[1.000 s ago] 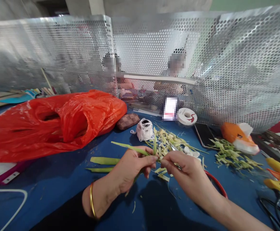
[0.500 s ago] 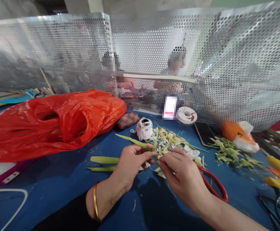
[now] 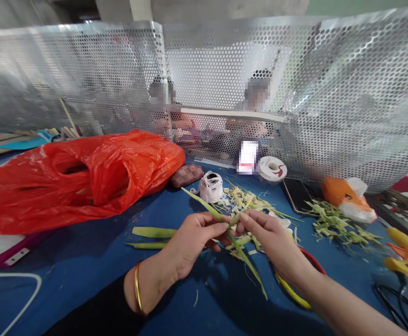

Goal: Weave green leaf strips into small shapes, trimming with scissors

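Head view, blue desk [image 3: 85,261].

- Left hand [image 3: 193,238]: thumb and forefinger closed on a green strip [image 3: 204,204], the other fingers [image 3: 221,228] curled beneath it. Gold bangle [image 3: 136,289] on the wrist.
- Right hand [image 3: 270,238]: fingers [image 3: 248,220] pinched narrow on the same strip, just beside the left fingertips and almost touching them.
- Strip: held above the desk at centre, between the two hands. It lies on a slant. The upper end points up and left toward the thread ball [image 3: 211,186]; the lower end hangs toward the near edge, clear of both hands.
- Under the hands and just behind them: a pile of pale trimmings [image 3: 246,200]. A second pile [image 3: 333,224] lies to the right, well apart.
- Two cut leaves [image 3: 153,232] lie flat on the desk just left of the left hand.
- A red and yellow loop [image 3: 291,290] sits partly hidden under the right wrist; cannot tell what it belongs to.
- Left half of the desk: red bag [image 3: 85,177], crumpled, mouth open. A brown pouch [image 3: 186,175] touches its right end.
- Rear: tape roll [image 3: 272,169] and phone [image 3: 297,193] against the mesh screen [image 3: 330,93].
- Far right: glue gun [image 3: 407,254].
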### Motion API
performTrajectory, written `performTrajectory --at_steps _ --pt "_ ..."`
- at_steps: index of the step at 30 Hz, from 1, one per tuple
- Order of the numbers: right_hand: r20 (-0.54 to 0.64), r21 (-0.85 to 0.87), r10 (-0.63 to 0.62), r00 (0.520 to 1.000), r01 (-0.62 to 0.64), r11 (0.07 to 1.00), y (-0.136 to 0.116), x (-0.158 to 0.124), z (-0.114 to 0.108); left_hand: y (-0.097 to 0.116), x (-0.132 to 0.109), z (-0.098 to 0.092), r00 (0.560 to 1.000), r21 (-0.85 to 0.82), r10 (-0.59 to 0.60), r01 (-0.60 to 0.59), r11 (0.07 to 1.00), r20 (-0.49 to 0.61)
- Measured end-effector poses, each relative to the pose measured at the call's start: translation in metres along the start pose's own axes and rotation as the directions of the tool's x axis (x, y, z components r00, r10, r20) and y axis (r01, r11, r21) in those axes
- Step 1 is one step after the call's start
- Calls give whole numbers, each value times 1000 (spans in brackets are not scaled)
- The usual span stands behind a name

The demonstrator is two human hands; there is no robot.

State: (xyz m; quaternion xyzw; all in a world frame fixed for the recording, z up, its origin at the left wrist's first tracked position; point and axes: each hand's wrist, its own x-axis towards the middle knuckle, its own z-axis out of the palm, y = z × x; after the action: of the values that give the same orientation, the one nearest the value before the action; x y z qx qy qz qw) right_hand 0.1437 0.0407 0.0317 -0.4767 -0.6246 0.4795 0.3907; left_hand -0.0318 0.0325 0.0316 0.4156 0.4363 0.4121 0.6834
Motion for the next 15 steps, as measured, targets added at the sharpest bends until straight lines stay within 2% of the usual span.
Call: performTrajectory --at_steps 2,4,6,9,15 --pt "-7 250 80 997 -76 965 2 3 1 0 0 1 999 -19 -23 23 1000 44" --pt "-22 390 113 993 -96 916 5 2 3 -1 0 2 998 -19 -43 44 999 48" --pt "-60 407 110 992 -76 910 6 1 5 -3 0 5 999 9 -49 49 999 3" --pt "-119 336 68 991 -24 941 6 -2 8 -6 0 10 997 14 -42 43 999 -66" --pt "-191 319 38 981 25 947 8 -3 12 -6 1 12 998 23 -59 59 998 -7"
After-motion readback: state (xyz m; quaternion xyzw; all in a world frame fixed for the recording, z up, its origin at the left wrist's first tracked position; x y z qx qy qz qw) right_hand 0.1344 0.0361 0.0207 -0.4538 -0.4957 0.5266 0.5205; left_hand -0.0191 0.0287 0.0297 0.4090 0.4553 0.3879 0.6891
